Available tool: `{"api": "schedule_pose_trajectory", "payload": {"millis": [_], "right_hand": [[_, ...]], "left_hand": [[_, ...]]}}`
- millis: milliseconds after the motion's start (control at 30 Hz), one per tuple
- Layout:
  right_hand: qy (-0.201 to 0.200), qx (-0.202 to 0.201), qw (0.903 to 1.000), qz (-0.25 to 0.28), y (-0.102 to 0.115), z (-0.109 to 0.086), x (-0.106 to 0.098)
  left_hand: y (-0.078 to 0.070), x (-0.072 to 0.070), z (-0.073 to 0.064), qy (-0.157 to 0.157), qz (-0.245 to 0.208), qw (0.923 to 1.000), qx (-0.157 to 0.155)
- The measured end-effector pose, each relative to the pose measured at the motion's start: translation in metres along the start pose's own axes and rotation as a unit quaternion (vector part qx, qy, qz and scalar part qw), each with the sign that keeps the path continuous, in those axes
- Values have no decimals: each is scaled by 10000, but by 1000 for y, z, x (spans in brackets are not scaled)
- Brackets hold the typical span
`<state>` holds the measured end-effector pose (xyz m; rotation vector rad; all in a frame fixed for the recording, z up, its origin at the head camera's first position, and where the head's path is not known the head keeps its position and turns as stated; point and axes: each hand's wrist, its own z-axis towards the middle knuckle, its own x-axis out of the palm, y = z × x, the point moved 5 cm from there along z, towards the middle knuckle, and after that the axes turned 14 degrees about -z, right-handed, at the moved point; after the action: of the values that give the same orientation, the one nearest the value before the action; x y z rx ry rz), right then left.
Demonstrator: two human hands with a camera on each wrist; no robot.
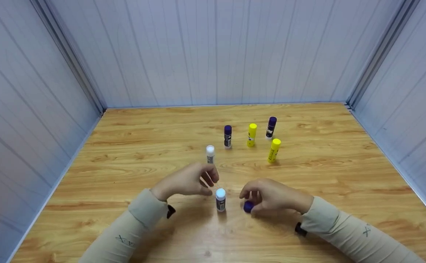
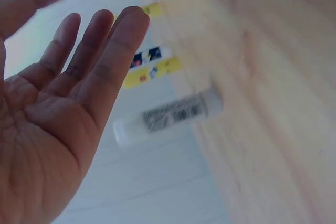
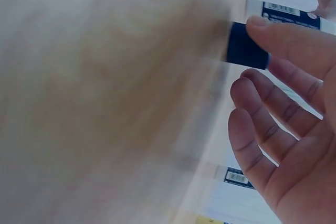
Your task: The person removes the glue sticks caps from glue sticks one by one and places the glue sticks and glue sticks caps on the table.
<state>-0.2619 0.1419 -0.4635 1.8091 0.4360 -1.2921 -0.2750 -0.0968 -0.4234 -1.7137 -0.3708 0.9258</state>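
Note:
An uncapped glue stick (image 1: 221,201) with a dark label and a pale top stands upright between the two hands. Just left of it is my left hand (image 1: 189,179), fingers loosely bent around nothing; its palm (image 2: 47,145) looks bare in the left wrist view. My right hand (image 1: 275,195) pinches a dark blue cap (image 1: 248,206) between thumb and index finger, low at the table. The right wrist view shows the cap (image 3: 247,46) under the thumb, the other fingers relaxed. Beyond the left hand stands a white glue stick (image 1: 210,154), its lower part hidden.
Farther back stand two glue sticks with dark blue caps, one left (image 1: 227,137) and one right (image 1: 271,128), and two yellow ones, one behind (image 1: 252,135) and one nearer (image 1: 274,150). The wooden table (image 1: 136,146) is bounded by pale panel walls (image 1: 231,54).

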Motion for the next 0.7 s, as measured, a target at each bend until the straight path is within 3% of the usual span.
{"api": "schedule_pose_trajectory", "payload": {"millis": [100, 167, 300, 367, 533, 700], "right_hand": [[-50, -72, 10000, 29, 0, -2, -8], [-236, -142, 9996, -40, 0, -3, -16], [-774, -252, 9966, -159, -1, -3, -30], [-966, -255, 9949, -146, -2, -4, -34], [-1083, -104, 9941, -21, -9, -2, -36], [-1195, -7, 9927, 132, -18, 1, -36]], "left_hand": [[-2, -13, 2, -408, -88, 9991, 46], [-1, -23, 4, -937, -134, 9955, 90], [8, -38, 9, -1998, -303, 9793, -91], [14, -42, 11, -2376, -327, 9705, -249], [26, -47, 17, -2756, -338, 9591, -540], [37, -48, 25, -2740, -449, 9577, -752]]}}
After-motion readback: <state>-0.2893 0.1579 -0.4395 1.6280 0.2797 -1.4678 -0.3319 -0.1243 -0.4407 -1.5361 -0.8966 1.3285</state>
